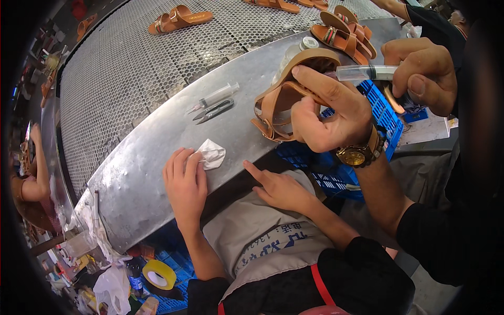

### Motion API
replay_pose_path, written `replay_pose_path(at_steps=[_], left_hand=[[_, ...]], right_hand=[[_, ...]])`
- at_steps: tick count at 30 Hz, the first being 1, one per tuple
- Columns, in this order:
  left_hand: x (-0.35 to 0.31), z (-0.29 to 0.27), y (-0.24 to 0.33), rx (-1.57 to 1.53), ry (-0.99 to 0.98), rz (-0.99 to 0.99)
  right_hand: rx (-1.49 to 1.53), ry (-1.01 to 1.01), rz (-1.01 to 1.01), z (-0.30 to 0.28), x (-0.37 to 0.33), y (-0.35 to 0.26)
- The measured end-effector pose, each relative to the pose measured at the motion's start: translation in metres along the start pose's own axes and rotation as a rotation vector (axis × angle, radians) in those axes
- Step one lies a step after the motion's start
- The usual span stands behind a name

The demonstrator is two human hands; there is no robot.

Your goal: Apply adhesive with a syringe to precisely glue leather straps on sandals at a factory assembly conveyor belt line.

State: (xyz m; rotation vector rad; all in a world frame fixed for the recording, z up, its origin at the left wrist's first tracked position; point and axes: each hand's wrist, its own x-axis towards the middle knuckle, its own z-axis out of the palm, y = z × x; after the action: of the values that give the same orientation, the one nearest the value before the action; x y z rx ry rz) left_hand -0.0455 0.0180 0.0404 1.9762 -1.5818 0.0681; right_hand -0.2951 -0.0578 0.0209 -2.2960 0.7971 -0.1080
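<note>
My left hand [184, 176] rests at the near edge of the metal table [144, 197], thumb and forefinger closed on a crumpled white tissue [212, 155]. My right hand [283, 191] is just off the edge, its forefinger stretched out and nothing in it. To the right, a co-worker's hand [336, 107] with a watch holds up a tan strappy sandal [273, 105]. That person's other hand [428, 73] presses a clear syringe [362, 73] against the sandal. Another syringe [218, 95] and a pair of thread snips [215, 111] lie on the metal beyond my hands.
A perforated conveyor [136, 68] carries tan sandals [179, 20] along the far side. More sandals [346, 37] and a small capped bottle [307, 44] stand near the co-worker. Blue crates [386, 113] are below the table. Yellow tape [159, 274] and a plastic bag [112, 289] sit lower left.
</note>
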Motion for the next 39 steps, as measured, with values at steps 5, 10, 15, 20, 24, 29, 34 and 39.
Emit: replay_pose_path(at_steps=[5, 10, 15, 20, 24, 29, 34, 39], left_hand=[[0.001, -0.001, 0.0, 0.002, -0.001, -0.002], [0.001, -0.001, 0.001, -0.005, -0.003, -0.025], [0.002, -0.001, 0.0, -0.004, -0.003, -0.012], [0.002, -0.001, 0.0, -0.001, -0.008, -0.013], [0.001, 0.0, -0.001, -0.002, -0.007, -0.011], [0.001, 0.001, -0.001, -0.007, -0.012, -0.017], [0.003, -0.001, 0.006, 0.072, 0.101, -0.009], [0.001, -0.005, 0.014, 0.076, 0.109, 0.032]], right_hand=[[0.009, -0.034, 0.027, -0.001, 0.001, -0.001], [0.01, -0.051, 0.032, -0.001, 0.002, 0.0], [0.0, -0.038, 0.015, -0.003, 0.003, -0.001], [-0.014, -0.07, 0.016, -0.006, 0.003, -0.006], [-0.035, -0.091, 0.031, -0.008, 0.001, -0.009], [-0.028, -0.1, 0.051, -0.01, 0.0, -0.008], [0.076, 0.009, -0.016, -0.012, -0.007, -0.007], [0.165, 0.085, -0.075, -0.011, -0.027, -0.009]])
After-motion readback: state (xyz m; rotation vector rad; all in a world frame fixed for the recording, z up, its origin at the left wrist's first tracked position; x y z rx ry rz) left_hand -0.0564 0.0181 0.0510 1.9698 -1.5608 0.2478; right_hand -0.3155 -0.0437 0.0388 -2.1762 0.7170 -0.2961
